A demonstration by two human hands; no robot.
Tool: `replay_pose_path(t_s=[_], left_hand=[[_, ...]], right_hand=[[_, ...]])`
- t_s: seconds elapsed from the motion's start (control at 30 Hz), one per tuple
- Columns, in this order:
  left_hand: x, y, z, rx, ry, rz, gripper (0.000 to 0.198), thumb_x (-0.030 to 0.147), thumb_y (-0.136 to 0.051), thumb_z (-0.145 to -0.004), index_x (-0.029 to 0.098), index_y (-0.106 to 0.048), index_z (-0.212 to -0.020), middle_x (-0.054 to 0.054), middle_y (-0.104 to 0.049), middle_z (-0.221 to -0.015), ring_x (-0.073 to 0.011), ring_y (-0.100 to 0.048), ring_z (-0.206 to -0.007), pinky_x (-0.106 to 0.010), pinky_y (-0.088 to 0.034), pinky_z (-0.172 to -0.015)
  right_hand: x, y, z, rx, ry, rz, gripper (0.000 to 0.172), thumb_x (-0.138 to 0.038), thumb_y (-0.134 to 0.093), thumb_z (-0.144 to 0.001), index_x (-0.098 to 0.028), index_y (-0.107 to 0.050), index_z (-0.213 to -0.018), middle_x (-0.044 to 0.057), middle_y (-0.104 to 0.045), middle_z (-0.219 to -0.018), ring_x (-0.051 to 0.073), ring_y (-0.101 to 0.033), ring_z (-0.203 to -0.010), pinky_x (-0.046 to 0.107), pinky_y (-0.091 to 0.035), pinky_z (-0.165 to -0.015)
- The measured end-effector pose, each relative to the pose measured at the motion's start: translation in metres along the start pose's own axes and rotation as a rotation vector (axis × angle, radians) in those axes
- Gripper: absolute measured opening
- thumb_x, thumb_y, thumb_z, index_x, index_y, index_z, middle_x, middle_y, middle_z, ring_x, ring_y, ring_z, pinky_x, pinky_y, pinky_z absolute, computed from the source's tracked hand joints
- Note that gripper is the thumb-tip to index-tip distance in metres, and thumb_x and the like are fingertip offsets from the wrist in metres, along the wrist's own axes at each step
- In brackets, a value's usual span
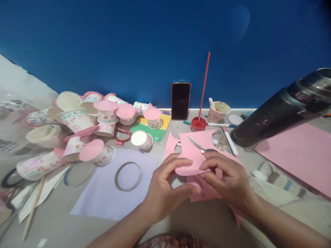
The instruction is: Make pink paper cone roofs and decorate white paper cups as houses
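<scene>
A small pink paper piece (190,167) with a rounded near edge is between my two hands. My left hand (167,186) has its fingertips on the left side of the piece, thumb below and apart from the fingers. At the right edge, my right hand (227,179) pinches it between thumb and fingers. Scissors (198,144) lie just beyond my right fingers, blades pointing away to the left, handles partly hidden. Under and around them is a larger pink paper sheet (191,137) with cut-out curves. More pink paper shows below my hands.
Decorated paper cups (76,120) with pink discs crowd the left. A ring (116,175) rests on lilac paper (99,196). A phone (181,101) leans on the blue wall, near a red pot (198,124) with a stick. A dark flask (271,113) stands right, beside pink card (300,151).
</scene>
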State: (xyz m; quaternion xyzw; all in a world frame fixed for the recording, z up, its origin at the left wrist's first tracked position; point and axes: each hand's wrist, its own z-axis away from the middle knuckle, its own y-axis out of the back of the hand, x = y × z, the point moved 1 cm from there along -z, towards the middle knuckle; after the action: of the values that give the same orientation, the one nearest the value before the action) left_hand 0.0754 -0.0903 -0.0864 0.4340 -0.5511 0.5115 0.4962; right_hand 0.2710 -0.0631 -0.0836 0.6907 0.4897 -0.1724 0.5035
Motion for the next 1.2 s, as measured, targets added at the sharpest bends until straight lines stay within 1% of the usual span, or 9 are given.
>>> replay_pose_path(t_s=[0.1, 0.17, 0.23, 0.33, 0.4, 0.53, 0.63, 1.03, 1.2], left_hand=[[-0.001, -0.001, -0.001, 0.076, 0.027, -0.024, 0.019, 0.026, -0.088, -0.073, 0.02, -0.08, -0.09, -0.009, -0.07, -0.102, -0.0247, -0.065, -0.102, -0.03, -0.052, -0.089], [-0.001, -0.001, -0.002, 0.098, 0.055, 0.007, 0.012, 0.026, -0.084, -0.076, 0.019, -0.077, -0.081, -0.007, -0.069, -0.094, -0.0216, -0.064, -0.093, -0.029, -0.051, -0.083], [0.0, -0.001, -0.003, 0.101, 0.077, 0.023, 0.015, 0.028, -0.082, -0.078, 0.018, -0.073, -0.074, -0.005, -0.069, -0.088, -0.0192, -0.062, -0.085, -0.028, -0.05, -0.078], [0.003, -0.003, -0.003, 0.098, 0.099, 0.002, 0.022, 0.032, -0.081, -0.08, 0.017, -0.069, -0.069, -0.005, -0.068, -0.081, -0.0169, -0.059, -0.076, -0.028, -0.047, -0.072], [0.004, -0.004, -0.003, 0.112, 0.115, 0.005, 0.024, 0.034, -0.082, -0.079, 0.017, -0.068, -0.07, -0.003, -0.066, -0.078, -0.0151, -0.058, -0.071, -0.026, -0.046, -0.068], [0.002, -0.006, -0.002, 0.16, 0.176, 0.098, 0.029, 0.03, -0.083, -0.076, 0.02, -0.062, -0.092, 0.001, -0.066, -0.079, -0.0125, -0.059, -0.064, -0.024, -0.044, -0.06], [0.0, -0.007, -0.002, 0.159, 0.189, 0.1, 0.037, 0.028, -0.082, -0.076, 0.021, -0.059, -0.104, 0.0, -0.07, -0.086, -0.0119, -0.061, -0.066, -0.024, -0.046, -0.063], [0.001, -0.008, -0.004, 0.173, 0.247, 0.05, 0.035, 0.027, -0.079, -0.078, 0.019, -0.057, -0.104, 0.002, -0.068, -0.076, -0.0115, -0.059, -0.066, -0.024, -0.047, -0.064], [-0.002, -0.007, -0.004, 0.188, 0.234, 0.014, 0.036, 0.026, -0.079, -0.077, 0.019, -0.058, -0.105, 0.003, -0.068, -0.075, -0.0109, -0.059, -0.067, -0.022, -0.046, -0.065]], right_hand=[[-0.001, -0.003, 0.002, -0.011, -0.111, -0.026, 0.014, -0.022, -0.068, -0.084, -0.023, -0.065, -0.07, 0.002, -0.072, -0.072, 0.016, -0.065, -0.063, 0.024, -0.051, -0.055], [0.0, -0.005, 0.003, -0.013, -0.204, -0.04, 0.011, -0.025, -0.071, -0.082, -0.023, -0.064, -0.074, 0.0, -0.069, -0.067, 0.014, -0.06, -0.057, 0.024, -0.048, -0.052], [0.001, -0.007, 0.003, -0.007, -0.29, -0.104, 0.013, -0.029, -0.074, -0.078, -0.023, -0.066, -0.086, 0.0, -0.068, -0.07, 0.014, -0.059, -0.056, 0.023, -0.048, -0.051], [0.002, -0.009, 0.004, -0.022, -0.384, -0.239, 0.034, -0.03, -0.074, -0.076, -0.021, -0.065, -0.108, 0.0, -0.069, -0.077, 0.014, -0.061, -0.06, 0.023, -0.049, -0.052], [0.002, -0.01, 0.003, -0.045, -0.42, -0.272, 0.038, -0.029, -0.074, -0.076, -0.02, -0.065, -0.112, -0.001, -0.067, -0.074, 0.013, -0.059, -0.06, 0.022, -0.048, -0.052], [0.0, -0.012, 0.002, -0.062, -0.446, -0.265, 0.032, -0.027, -0.071, -0.077, -0.02, -0.068, -0.108, -0.003, -0.063, -0.07, 0.012, -0.056, -0.057, 0.022, -0.046, -0.052], [-0.001, -0.012, 0.002, -0.079, -0.452, -0.252, 0.032, -0.026, -0.07, -0.076, -0.019, -0.068, -0.107, -0.003, -0.063, -0.07, 0.012, -0.055, -0.057, 0.021, -0.045, -0.05], [-0.005, -0.013, 0.001, -0.166, -0.488, -0.248, 0.031, -0.026, -0.068, -0.075, -0.02, -0.07, -0.106, -0.003, -0.064, -0.071, 0.012, -0.053, -0.058, 0.023, -0.044, -0.054], [-0.004, -0.012, 0.0, -0.235, -0.512, -0.213, 0.014, -0.033, -0.064, -0.08, -0.02, -0.068, -0.078, -0.001, -0.065, -0.067, 0.013, -0.05, -0.059, 0.024, -0.039, -0.054]])
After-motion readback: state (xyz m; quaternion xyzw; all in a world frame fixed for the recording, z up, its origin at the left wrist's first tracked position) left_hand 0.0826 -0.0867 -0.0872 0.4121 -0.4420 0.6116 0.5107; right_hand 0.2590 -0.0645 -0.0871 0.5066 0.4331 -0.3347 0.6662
